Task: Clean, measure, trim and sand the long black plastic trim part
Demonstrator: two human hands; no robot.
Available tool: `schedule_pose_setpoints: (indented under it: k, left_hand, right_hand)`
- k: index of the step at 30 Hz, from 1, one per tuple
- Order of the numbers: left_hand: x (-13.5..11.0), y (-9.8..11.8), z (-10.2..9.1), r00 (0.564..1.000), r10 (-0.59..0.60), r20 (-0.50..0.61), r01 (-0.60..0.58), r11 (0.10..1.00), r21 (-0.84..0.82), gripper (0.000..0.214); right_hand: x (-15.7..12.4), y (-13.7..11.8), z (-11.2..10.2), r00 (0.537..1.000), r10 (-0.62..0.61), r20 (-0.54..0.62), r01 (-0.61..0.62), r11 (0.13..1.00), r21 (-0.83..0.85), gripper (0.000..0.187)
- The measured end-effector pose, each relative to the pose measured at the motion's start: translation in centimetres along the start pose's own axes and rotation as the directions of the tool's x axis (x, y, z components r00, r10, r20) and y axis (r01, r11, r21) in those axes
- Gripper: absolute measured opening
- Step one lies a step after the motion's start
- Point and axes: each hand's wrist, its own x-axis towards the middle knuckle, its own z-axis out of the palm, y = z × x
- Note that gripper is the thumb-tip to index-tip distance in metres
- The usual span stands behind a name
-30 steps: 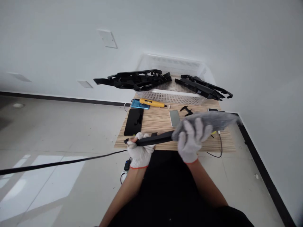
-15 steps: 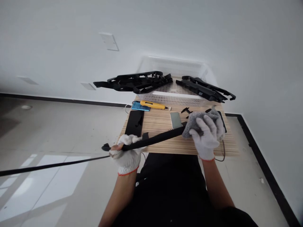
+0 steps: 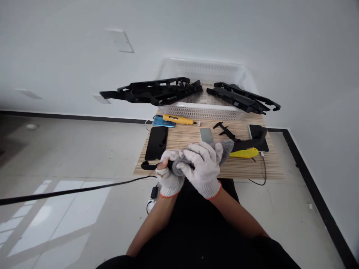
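A long black plastic trim piece (image 3: 246, 145) lies across in front of me, above the front of the table. My left hand (image 3: 169, 175), in a white knit glove with the thumb tip bare, grips it near its left end. Gloved as well, my right hand (image 3: 204, 168) presses a grey cloth (image 3: 226, 149) round the middle of the strip, right beside the left hand. The cloth and fingers hide the strip's middle part. Its right end reaches past a yellow-handled tool (image 3: 244, 152) and over a phone (image 3: 258, 137).
A white plastic basket (image 3: 207, 112) at the back holds several black trim pieces (image 3: 157, 91), which overhang its sides. On the wooden table (image 3: 182, 136) lie a yellow pen-like tool (image 3: 179, 119), a black caliper (image 3: 224, 130), a dark phone (image 3: 156, 143) and a grey-green card-like block (image 3: 206, 135).
My right hand with the cloth has slid left along the trim piece, up to my left hand. The strip's right end and the yellow-handled tool now show.
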Motion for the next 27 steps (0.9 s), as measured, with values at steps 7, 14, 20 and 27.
schedule_pose_setpoints:
  k: [7,14,20,27]
  left_hand:
    - [-1.1,-1.6,-1.1,0.995,-0.075,-0.064,0.075,0.997,0.003,0.057]
    - [-0.1,1.3,-1.1,0.990,-0.136,0.045,0.135,0.991,0.023,0.055]
    - [1.1,4.1,-1.2,0.957,-0.258,0.132,0.262,0.965,-0.014,0.044]
    - [0.3,1.1,-0.1,0.973,-0.178,0.147,0.176,0.984,0.031,0.047]
  right_hand:
    - [0.6,-1.3,0.7,0.995,0.030,0.091,-0.031,0.999,0.008,0.029]
    - [0.9,2.2,-0.6,0.997,0.035,0.070,-0.034,0.999,-0.003,0.050]
    - [0.4,6.6,-2.0,0.998,0.055,-0.033,-0.059,0.985,-0.160,0.049]
    - [0.2,2.2,-0.6,0.994,0.097,0.057,-0.094,0.994,-0.048,0.047]
